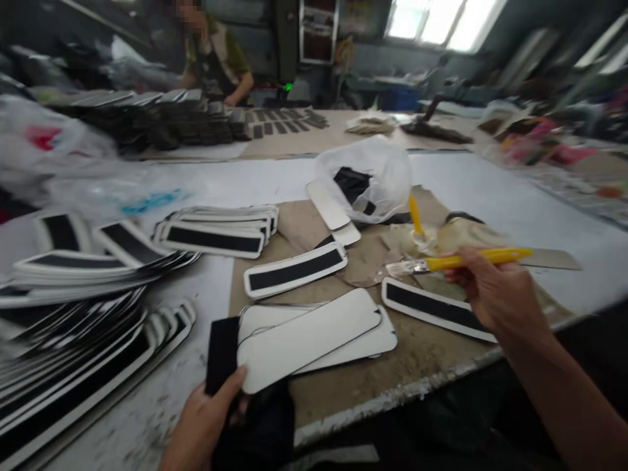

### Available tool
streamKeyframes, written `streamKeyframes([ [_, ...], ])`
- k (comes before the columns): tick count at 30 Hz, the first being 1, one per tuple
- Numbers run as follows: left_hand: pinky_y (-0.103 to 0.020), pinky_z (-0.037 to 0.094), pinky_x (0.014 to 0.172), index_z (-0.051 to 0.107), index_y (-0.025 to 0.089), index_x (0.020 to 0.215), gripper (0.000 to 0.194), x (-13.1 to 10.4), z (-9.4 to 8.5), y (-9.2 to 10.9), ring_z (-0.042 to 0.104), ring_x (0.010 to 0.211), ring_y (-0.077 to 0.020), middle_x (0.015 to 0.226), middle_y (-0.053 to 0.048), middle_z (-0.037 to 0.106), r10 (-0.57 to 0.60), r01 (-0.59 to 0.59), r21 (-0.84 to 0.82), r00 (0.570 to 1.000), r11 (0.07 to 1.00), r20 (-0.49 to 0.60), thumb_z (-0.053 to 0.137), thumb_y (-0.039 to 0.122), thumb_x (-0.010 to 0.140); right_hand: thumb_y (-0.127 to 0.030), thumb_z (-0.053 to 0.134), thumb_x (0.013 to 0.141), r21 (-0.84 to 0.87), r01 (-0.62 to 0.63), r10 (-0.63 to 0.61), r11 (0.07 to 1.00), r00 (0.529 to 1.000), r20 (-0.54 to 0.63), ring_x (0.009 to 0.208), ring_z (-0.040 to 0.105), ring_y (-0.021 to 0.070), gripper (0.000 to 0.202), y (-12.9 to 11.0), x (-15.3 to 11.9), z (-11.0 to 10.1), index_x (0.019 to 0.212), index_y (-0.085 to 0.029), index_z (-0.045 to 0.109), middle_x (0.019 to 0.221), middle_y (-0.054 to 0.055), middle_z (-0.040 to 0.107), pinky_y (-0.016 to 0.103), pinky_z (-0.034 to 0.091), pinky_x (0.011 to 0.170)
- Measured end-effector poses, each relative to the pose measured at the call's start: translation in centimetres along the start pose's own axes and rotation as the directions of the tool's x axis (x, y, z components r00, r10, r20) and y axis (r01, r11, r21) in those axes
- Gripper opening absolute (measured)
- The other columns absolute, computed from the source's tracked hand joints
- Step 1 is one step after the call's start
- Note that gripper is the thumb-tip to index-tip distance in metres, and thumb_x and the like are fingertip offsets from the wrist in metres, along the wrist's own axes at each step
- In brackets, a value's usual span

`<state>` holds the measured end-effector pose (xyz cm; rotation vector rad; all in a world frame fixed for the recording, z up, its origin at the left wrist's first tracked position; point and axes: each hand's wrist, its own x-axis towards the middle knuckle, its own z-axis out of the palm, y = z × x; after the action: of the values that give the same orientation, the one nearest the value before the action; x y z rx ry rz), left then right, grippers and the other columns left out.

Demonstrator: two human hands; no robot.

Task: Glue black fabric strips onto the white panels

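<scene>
My left hand (216, 409) pinches the near left corner of a white rounded strip (309, 340), thumb on top. More white strips (343, 350) lie under it, and a black piece (222, 350) shows beside the thumb. My right hand (495, 288) is closed around a yellow-handled brush (449, 261), its pale bristles pointing left above the brown board. Below the brush lies a white strip with a black band (432, 307), partly hidden by my right hand. Another banded strip (296, 270) rests on the board, left of the bristles.
Banded strips (210, 237) and larger stacks (73, 366) cover the left side. A plastic bag (387, 170) with black pieces stands behind the board (324, 399). A second yellow handle (415, 212) sticks up near it. A person (220, 59) is at the far table.
</scene>
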<state>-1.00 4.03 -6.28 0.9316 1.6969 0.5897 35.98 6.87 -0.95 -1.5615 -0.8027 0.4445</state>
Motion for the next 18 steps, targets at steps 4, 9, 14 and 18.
streamKeyframes([
  [4, -0.023, 0.033, 0.047, 0.051, 0.018, 0.057, 0.036, 0.5, 0.1, -1.3, 0.041, 0.047, -0.0106, 0.049, 0.002, 0.05, 0.027, 0.025, -0.291, 0.985, 0.956, 0.173, 0.062, 0.048, 0.071, -0.037, 0.064, 0.077, 0.164, -0.181, 0.12, 0.97, 0.938, 0.324, 0.055, 0.055, 0.0111, 0.015, -1.1, -8.3, 4.9, 0.078, -0.022, 0.062, 0.078, 0.002, 0.064, 0.024, 0.049, 0.052],
  [9, -0.022, 0.032, 0.05, 0.052, 0.016, 0.058, 0.033, 0.1, -0.4, -1.7, 0.041, 0.049, -0.0095, 0.051, 0.001, 0.051, 0.077, 0.003, -0.345, 0.973, 0.938, 0.219, 0.061, 0.044, 0.074, -0.035, 0.059, 0.082, 0.148, -0.187, 0.086, 0.971, 0.853, 0.515, 0.059, 0.056, 0.0118, 0.016, -0.7, -14.7, 9.7, 0.082, -0.02, 0.063, 0.078, 0.003, 0.064, 0.028, 0.05, 0.061],
  [14, -0.023, 0.033, 0.051, 0.053, 0.016, 0.059, 0.033, 0.3, -1.2, -2.4, 0.041, 0.051, -0.0104, 0.053, 0.001, 0.051, 0.157, -0.043, -0.356, 0.942, 0.933, 0.296, 0.057, 0.043, 0.077, -0.037, 0.058, 0.082, 0.08, -0.176, 0.102, 0.981, 0.823, 0.559, 0.057, 0.057, 0.0117, 0.018, -0.7, -16.6, 11.6, 0.081, -0.019, 0.062, 0.072, 0.001, 0.062, 0.027, 0.052, 0.058],
  [18, -0.025, 0.033, 0.052, 0.053, 0.017, 0.055, 0.035, 0.6, -1.4, -2.6, 0.042, 0.051, -0.0115, 0.051, 0.0, 0.051, 0.197, -0.093, -0.324, 0.933, 0.941, 0.302, 0.056, 0.043, 0.077, -0.038, 0.059, 0.081, 0.021, -0.124, 0.093, 0.992, 0.837, 0.539, 0.056, 0.059, 0.0117, 0.019, -1.3, -17.3, 12.0, 0.079, -0.019, 0.06, 0.078, 0.003, 0.064, 0.027, 0.053, 0.056],
])
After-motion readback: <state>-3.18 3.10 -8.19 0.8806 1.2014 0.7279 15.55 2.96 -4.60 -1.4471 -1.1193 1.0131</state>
